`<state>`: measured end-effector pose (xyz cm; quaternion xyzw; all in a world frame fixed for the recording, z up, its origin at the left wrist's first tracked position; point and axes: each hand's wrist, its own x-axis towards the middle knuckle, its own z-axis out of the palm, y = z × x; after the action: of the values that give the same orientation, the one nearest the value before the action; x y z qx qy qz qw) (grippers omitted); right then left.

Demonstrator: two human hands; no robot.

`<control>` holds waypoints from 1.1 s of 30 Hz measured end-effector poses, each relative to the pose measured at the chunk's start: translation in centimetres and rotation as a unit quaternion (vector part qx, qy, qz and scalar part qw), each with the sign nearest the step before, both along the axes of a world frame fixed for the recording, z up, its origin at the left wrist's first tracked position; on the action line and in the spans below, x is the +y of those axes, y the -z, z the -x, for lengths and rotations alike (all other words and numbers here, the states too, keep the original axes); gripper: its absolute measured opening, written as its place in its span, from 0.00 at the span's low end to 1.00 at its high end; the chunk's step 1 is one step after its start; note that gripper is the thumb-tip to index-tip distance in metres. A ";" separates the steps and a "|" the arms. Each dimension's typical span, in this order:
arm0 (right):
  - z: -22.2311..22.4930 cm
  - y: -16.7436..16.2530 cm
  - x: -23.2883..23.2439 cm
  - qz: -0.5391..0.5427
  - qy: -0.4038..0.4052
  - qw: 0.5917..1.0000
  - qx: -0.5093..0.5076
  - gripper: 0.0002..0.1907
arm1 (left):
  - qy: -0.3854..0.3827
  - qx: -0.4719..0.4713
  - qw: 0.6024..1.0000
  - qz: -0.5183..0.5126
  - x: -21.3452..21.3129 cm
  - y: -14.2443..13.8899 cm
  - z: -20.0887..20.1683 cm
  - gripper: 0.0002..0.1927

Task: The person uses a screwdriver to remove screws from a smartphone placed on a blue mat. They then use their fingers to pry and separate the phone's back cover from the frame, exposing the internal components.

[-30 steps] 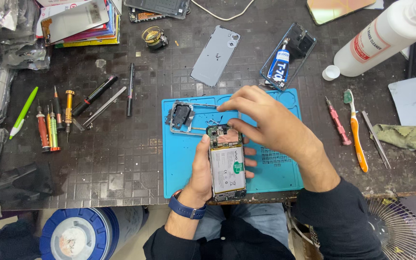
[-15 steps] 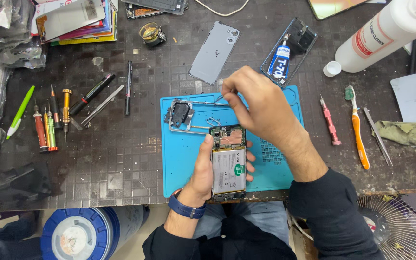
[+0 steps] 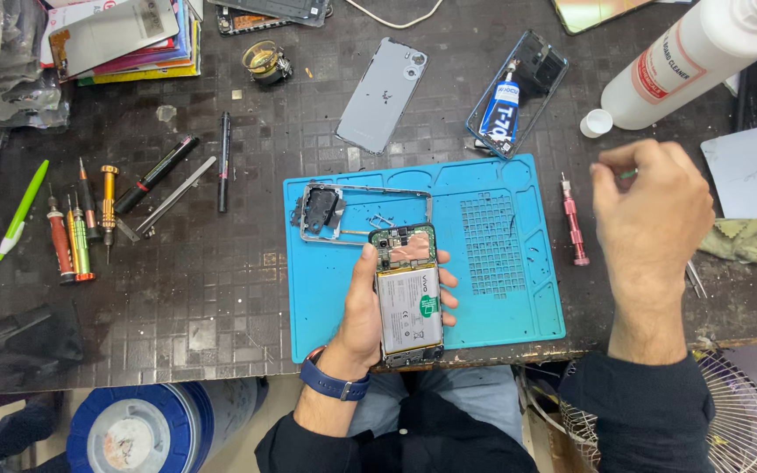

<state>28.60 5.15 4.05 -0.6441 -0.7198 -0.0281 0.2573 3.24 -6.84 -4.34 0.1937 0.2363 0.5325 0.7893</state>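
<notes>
My left hand [image 3: 359, 322] holds an opened phone [image 3: 409, 302] upright over the near edge of the blue work mat [image 3: 501, 298]. Its white battery and green circuit board are exposed. My right hand [image 3: 654, 219] hovers to the right of the mat with its fingers curled downward. A green brush tip [image 3: 629, 173] peeks out at its fingertips, and the brush's handle is hidden under the hand. Whether the fingers grip it is unclear. A silver phone frame with a black camera part [image 3: 321, 210] lies on the mat's far left corner.
A pink screwdriver [image 3: 573, 219] lies just right of the mat. Behind are a grey back cover [image 3: 383, 92], a glue tube [image 3: 503, 109] in a clear case and a white bottle [image 3: 694, 57] with its cap [image 3: 596, 123] off. Several screwdrivers [image 3: 72, 232] lie left; a green cloth [image 3: 746, 238] lies right.
My right hand has left the top of the phone and swung right, off the mat, to the brush. My left hand still holds the phone in about the same spot.
</notes>
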 end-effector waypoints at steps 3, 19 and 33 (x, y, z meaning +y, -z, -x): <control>-1.0 1.0 -1.6 0.048 0.030 0.998 -0.022 0.11 | -0.001 -0.001 1.000 0.000 0.0 0.0 0.1 0.47; -2.3 4.4 -1.4 0.152 0.044 0.986 -0.041 0.11 | -0.011 -0.005 1.000 0.011 0.0 0.0 0.0 0.47; -5.3 6.7 2.4 0.064 0.086 0.992 -0.065 0.09 | -0.011 -0.013 1.000 0.017 0.0 -0.1 0.0 0.47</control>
<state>33.91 7.52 -2.69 -0.7154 -0.6774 -0.0458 0.1650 3.20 -6.84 -4.19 0.1704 0.2369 0.5399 0.7895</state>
